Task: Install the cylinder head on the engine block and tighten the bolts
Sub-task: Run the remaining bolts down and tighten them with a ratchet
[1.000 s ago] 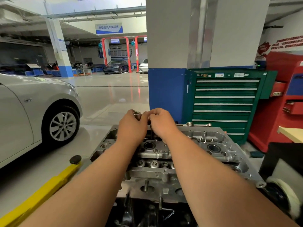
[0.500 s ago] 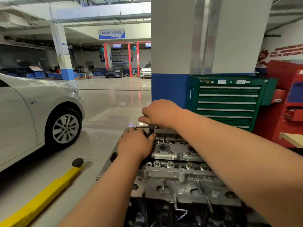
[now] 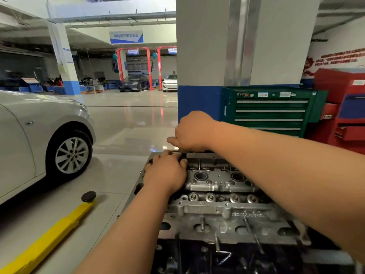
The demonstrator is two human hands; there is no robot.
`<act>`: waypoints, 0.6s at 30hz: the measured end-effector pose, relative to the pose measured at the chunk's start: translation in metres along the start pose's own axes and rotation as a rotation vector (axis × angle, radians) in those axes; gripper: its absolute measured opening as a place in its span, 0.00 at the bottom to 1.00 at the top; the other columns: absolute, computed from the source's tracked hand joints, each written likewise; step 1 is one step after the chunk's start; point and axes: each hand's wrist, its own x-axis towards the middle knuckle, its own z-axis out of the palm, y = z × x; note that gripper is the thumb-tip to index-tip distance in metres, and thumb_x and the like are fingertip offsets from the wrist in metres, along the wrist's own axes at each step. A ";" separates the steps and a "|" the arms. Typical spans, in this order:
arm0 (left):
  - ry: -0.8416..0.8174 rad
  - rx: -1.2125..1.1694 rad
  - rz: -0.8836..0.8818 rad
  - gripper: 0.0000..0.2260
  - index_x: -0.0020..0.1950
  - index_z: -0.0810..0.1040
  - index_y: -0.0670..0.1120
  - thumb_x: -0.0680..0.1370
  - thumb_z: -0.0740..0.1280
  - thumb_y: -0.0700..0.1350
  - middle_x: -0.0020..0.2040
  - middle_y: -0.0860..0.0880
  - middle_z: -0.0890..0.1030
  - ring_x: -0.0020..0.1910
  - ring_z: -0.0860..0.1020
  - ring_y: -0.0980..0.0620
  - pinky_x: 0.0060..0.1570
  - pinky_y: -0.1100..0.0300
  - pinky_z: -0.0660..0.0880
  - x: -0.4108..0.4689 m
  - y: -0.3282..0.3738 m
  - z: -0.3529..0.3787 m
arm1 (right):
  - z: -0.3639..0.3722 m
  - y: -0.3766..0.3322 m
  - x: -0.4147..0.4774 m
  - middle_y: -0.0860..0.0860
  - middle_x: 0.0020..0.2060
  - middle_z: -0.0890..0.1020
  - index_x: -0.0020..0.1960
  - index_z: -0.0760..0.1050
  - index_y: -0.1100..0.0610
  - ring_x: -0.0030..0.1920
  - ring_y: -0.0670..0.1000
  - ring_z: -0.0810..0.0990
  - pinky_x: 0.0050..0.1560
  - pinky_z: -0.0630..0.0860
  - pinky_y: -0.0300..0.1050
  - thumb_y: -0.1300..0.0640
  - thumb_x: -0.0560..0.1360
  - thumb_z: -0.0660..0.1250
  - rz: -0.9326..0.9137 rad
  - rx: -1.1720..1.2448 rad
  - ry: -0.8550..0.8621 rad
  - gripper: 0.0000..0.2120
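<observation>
A grey aluminium cylinder head (image 3: 221, 196) sits on the dark engine block (image 3: 217, 256) in front of me, its top full of bores, studs and bolt heads. My right hand (image 3: 192, 132) is curled round the top of a dark tool shaft (image 3: 183, 155) that stands upright at the head's far left corner. My left hand (image 3: 166, 171) lies lower on that corner, thumb and fingers closed around the shaft's lower end. The shaft's tip and the bolt under it are hidden by my left hand.
A silver car (image 3: 39, 139) stands at the left, its front wheel close by. A yellow lift arm (image 3: 49, 238) with a black pad crosses the floor at lower left. Behind the engine are a blue-and-grey pillar (image 3: 199, 76), a green tool cabinet (image 3: 270, 111) and a red cabinet (image 3: 347, 115).
My left hand dropped from beside my right hand, where both held a socket, onto the head's far left corner. My right hand stayed on the tool's top. The view shifted left and closer.
</observation>
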 end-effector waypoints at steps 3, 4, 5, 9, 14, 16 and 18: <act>0.052 -0.089 0.002 0.17 0.65 0.75 0.55 0.80 0.58 0.58 0.63 0.47 0.76 0.63 0.71 0.43 0.61 0.46 0.71 0.001 0.001 -0.002 | -0.004 -0.016 0.012 0.49 0.39 0.69 0.61 0.74 0.52 0.42 0.54 0.70 0.31 0.63 0.46 0.57 0.80 0.54 0.238 0.068 -0.216 0.14; 0.062 -0.121 -0.006 0.15 0.62 0.78 0.54 0.80 0.59 0.57 0.60 0.46 0.78 0.60 0.74 0.42 0.58 0.46 0.73 0.001 0.002 -0.003 | -0.004 -0.017 0.013 0.48 0.41 0.69 0.60 0.74 0.52 0.43 0.54 0.70 0.33 0.64 0.46 0.55 0.80 0.54 0.241 0.100 -0.217 0.13; 0.067 -0.139 -0.010 0.14 0.59 0.79 0.52 0.80 0.59 0.55 0.57 0.45 0.80 0.57 0.75 0.41 0.55 0.45 0.74 0.001 0.002 -0.004 | -0.007 -0.016 0.011 0.48 0.41 0.69 0.55 0.74 0.53 0.42 0.53 0.70 0.35 0.65 0.47 0.51 0.82 0.53 0.224 0.141 -0.188 0.13; 0.049 -0.097 -0.005 0.15 0.59 0.78 0.49 0.81 0.57 0.54 0.57 0.44 0.79 0.57 0.75 0.40 0.57 0.44 0.73 0.002 -0.001 -0.001 | -0.012 0.001 -0.005 0.48 0.36 0.72 0.48 0.75 0.56 0.33 0.46 0.69 0.29 0.60 0.43 0.41 0.80 0.54 -0.010 0.168 -0.133 0.20; 0.056 -0.050 0.025 0.17 0.63 0.76 0.52 0.81 0.56 0.57 0.61 0.45 0.78 0.59 0.75 0.41 0.57 0.45 0.73 0.004 -0.004 0.002 | -0.011 -0.001 -0.005 0.48 0.34 0.73 0.36 0.72 0.53 0.33 0.47 0.69 0.30 0.60 0.43 0.42 0.80 0.53 0.138 0.182 -0.129 0.21; 0.060 -0.104 0.022 0.17 0.63 0.77 0.53 0.80 0.58 0.58 0.59 0.45 0.78 0.57 0.76 0.40 0.56 0.46 0.74 0.005 -0.005 0.002 | -0.009 -0.010 -0.004 0.48 0.35 0.71 0.35 0.68 0.52 0.34 0.49 0.68 0.34 0.63 0.45 0.43 0.80 0.51 0.263 0.239 -0.138 0.20; 0.063 -0.138 0.026 0.16 0.61 0.78 0.52 0.80 0.59 0.56 0.58 0.43 0.79 0.56 0.77 0.39 0.55 0.45 0.74 0.007 -0.006 0.002 | -0.014 -0.012 -0.004 0.47 0.35 0.69 0.37 0.68 0.54 0.35 0.48 0.68 0.38 0.65 0.45 0.44 0.81 0.52 0.229 0.287 -0.190 0.20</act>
